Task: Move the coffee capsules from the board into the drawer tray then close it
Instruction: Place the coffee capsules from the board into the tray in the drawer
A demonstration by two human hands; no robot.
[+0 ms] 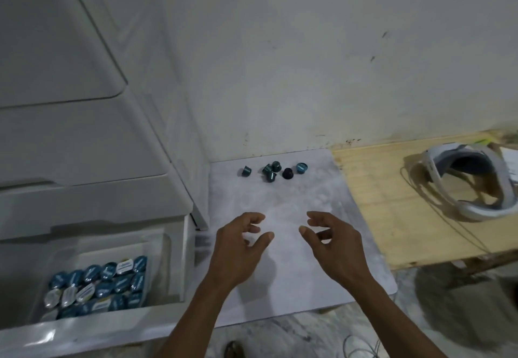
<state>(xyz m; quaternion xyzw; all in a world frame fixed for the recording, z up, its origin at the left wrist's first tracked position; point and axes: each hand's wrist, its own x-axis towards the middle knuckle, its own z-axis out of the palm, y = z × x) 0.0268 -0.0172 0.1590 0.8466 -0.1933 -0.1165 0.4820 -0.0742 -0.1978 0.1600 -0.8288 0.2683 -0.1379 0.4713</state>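
Note:
Several small teal coffee capsules (pixel 271 171) and one black capsule (pixel 287 173) lie in a loose cluster at the far end of a pale marbled board (pixel 294 273), close to the wall. My left hand (pixel 241 248) and my right hand (pixel 335 248) hover side by side over the middle of the board, fingers curled and apart, holding nothing, well short of the capsules. At lower left a white drawer (pixel 179 262) stands pulled out, and its clear tray (pixel 157 240) holds several blue and silver capsules (pixel 98 285).
A white drawer cabinet (pixel 84 147) rises on the left, against the board's left edge. A wooden panel (pixel 392 203) lies to the right of the board with a white headset (pixel 473 181) and its cable on it. The wall stands just behind the capsules.

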